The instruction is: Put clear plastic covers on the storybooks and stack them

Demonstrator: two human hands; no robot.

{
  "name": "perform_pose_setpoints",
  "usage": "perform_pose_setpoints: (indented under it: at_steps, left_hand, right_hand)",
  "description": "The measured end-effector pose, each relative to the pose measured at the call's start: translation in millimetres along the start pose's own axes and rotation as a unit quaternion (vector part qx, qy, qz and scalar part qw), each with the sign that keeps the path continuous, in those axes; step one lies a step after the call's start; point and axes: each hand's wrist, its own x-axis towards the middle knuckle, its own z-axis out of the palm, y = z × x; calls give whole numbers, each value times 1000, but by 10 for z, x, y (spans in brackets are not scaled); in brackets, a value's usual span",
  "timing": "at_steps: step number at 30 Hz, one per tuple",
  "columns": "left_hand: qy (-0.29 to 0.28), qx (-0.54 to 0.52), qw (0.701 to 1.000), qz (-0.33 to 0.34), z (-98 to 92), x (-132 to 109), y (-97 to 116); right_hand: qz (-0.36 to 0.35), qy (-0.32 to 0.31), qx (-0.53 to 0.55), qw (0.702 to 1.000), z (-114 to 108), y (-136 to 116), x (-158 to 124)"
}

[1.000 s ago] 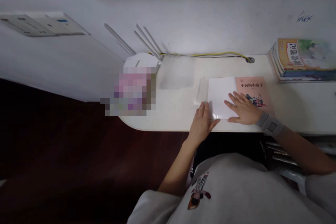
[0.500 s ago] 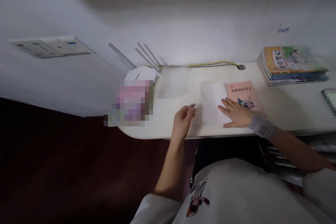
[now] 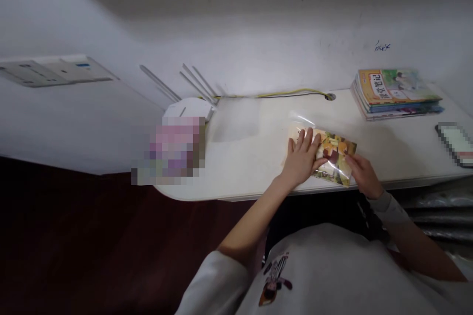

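A thin book [image 3: 334,146] lies closed and slightly turned on the white desk, its colourful illustrated side up. Shiny clear plastic film [image 3: 302,118] sticks out past its upper left edge. My left hand [image 3: 300,161] presses on the left part of the book with fingers spread, covering some of it. At the right edge, my right hand [image 3: 364,174] pinches the book between thumb and fingers.
A stack of books [image 3: 395,93] stands at the back right, with a blurred-out phone-like device [image 3: 456,145] nearer the front. On the left are a white router [image 3: 188,107] with antennas and a pixelated pink item [image 3: 173,145]. A yellow cable [image 3: 281,93] runs along the wall.
The book, open before at a pink title page, is now closed and turned. My left hand has moved right onto it; my right hand has gone from lying flat to gripping its right edge.
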Motion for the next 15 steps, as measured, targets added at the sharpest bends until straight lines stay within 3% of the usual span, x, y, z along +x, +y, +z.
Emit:
perform_pose_setpoints:
  at_steps: [3, 5, 8, 11, 15]
  left_hand:
    - [1, 73, 997, -7, 252, 129, -2]
    - [15, 89, 996, 0, 315, 157, 1]
    - [54, 92, 994, -2, 306, 157, -25]
    - [86, 82, 991, -59, 301, 159, -80]
    - [8, 54, 991, -124, 351, 178, -133]
  right_hand:
    - [80, 71, 123, 987, -117, 36, 137]
    - [98, 93, 141, 981, -161, 58, 209]
    - [74, 130, 57, 987, -194, 85, 262]
    - [13, 172, -86, 981, -178, 75, 279]
    - [-42, 172, -190, 966, -119, 68, 350]
